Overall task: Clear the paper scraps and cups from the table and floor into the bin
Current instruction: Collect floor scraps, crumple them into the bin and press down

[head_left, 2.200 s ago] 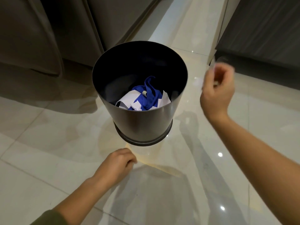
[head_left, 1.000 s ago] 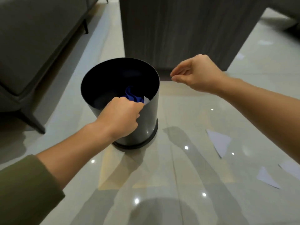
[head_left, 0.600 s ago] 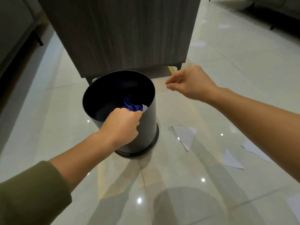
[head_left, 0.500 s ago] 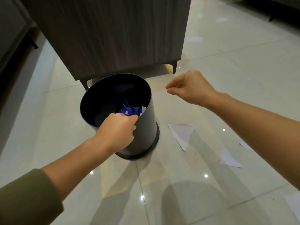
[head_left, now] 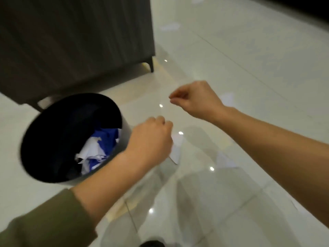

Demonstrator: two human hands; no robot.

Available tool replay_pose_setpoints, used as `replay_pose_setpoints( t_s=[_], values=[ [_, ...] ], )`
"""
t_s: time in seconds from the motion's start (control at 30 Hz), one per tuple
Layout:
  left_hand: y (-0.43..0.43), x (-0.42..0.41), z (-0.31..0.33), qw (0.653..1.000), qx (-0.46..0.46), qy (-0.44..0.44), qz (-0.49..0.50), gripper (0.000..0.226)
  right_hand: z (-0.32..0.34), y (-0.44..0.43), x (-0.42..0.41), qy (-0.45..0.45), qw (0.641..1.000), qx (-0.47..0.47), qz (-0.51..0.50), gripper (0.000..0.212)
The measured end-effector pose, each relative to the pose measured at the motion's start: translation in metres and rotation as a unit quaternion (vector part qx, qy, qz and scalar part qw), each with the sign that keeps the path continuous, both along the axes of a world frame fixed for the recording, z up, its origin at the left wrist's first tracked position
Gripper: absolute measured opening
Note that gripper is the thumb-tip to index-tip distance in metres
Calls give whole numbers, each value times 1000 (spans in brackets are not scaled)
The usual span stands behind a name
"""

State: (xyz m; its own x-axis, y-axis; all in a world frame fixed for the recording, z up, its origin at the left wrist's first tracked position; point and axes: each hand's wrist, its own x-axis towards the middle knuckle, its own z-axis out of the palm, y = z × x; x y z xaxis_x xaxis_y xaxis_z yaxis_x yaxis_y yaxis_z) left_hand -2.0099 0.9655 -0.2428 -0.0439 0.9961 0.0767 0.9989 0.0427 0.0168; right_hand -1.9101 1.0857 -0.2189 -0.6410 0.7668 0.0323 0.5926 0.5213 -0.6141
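Lets go of the bin (head_left: 53, 132) at lower left, brings left hand (head_left: 151, 141), curled, grip unclear, over centre paper scrap (head_left: 176, 148); keeps right hand (head_left: 195, 100) loosely curled, empty; likely starts floor pickup.

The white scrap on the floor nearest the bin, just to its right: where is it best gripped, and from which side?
Probably grip the scrap at its narrow near tip, from above and the right. It lies flat on the glossy floor, so a pointed corner should peel up easiest, and the bin crowds its left.
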Motion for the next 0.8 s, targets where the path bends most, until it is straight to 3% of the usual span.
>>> replay_pose_setpoints(
  t_s=[0.17,0.27,0.4,0.5,0.67,0.8],
  values=[
    [58,10,-61,991,-74,-91,70,24,-14,8,34,-18,999,4,-41,19],
    [75,12,-97,968,-174,-154,90,44,-31,6,58,-44,995,-34,-84,19],
    [85,11,-137,942,-301,-118,91,78,-55,4,88,-55,983,-86,-152,19],
    [82,16,-165,931,-337,-97,98,89,-82,3,108,-50,970,-130,-197,20],
    [73,16,-185,948,-278,-112,102,66,-129,4,131,-82,960,-151,-221,28],
    [68,18,-189,966,-231,-116,29,24,-167,-3,143,-148,947,-160,-235,44]
  ],
)
